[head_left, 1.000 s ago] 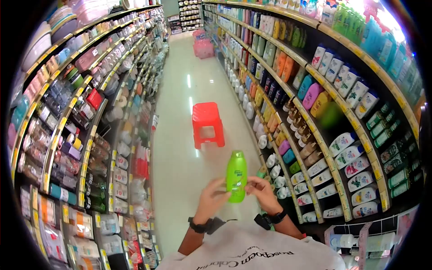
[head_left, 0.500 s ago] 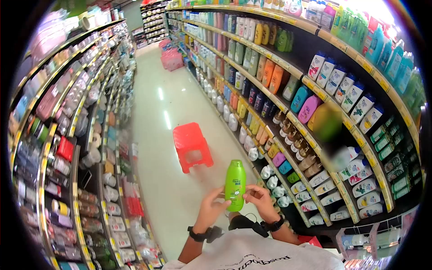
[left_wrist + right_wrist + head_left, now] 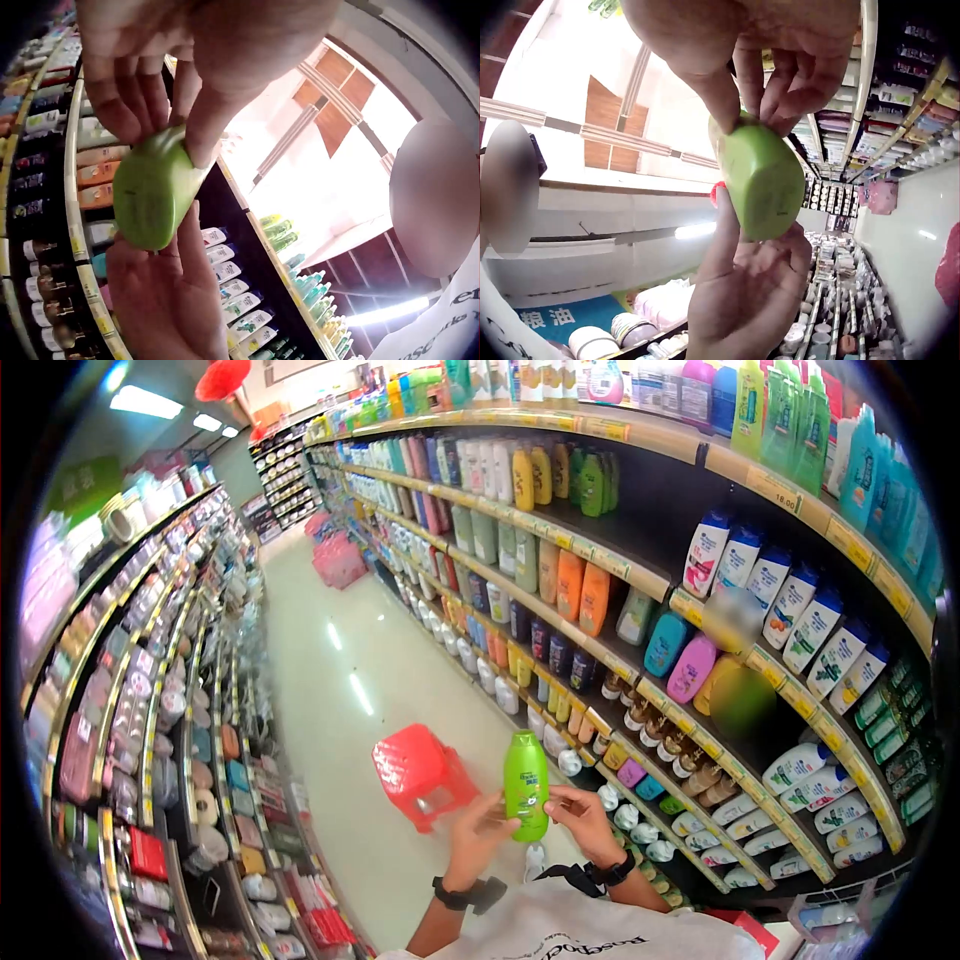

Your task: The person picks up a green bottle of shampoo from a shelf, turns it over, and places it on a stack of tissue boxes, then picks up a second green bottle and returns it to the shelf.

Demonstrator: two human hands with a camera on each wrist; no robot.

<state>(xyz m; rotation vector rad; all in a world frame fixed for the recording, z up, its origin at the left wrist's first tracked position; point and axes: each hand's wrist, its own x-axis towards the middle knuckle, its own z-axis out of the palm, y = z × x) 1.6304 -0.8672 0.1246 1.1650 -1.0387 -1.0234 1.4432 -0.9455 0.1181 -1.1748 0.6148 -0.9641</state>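
Note:
A green shampoo bottle [image 3: 526,788] is held upright in front of the chest, its cap at the top and its printed label facing the wearer. My left hand [image 3: 478,840] grips its left side low down, the thumb lying over the front. On the opposite side my right hand [image 3: 588,826] pinches the lower edge between thumb and fingers. In the left wrist view the flat base of the bottle [image 3: 146,199] shows between both hands. From the right wrist the bottle [image 3: 761,184] again appears base-first, with fingers on both sides of it.
A red plastic stool [image 3: 415,768] stands on the aisle floor just beyond the hands. Along the right runs a shelf [image 3: 640,565] of shampoo bottles, with several white bottles [image 3: 770,575] near its dark gap. Shelves of jars and household goods [image 3: 165,705] line the left. Pink bundles [image 3: 338,560] lie farther off.
The head view has swung right toward the shampoo shelf, so the stool and aisle now appear lower and further left. Both hands keep hold of the green bottle, which stays upright.

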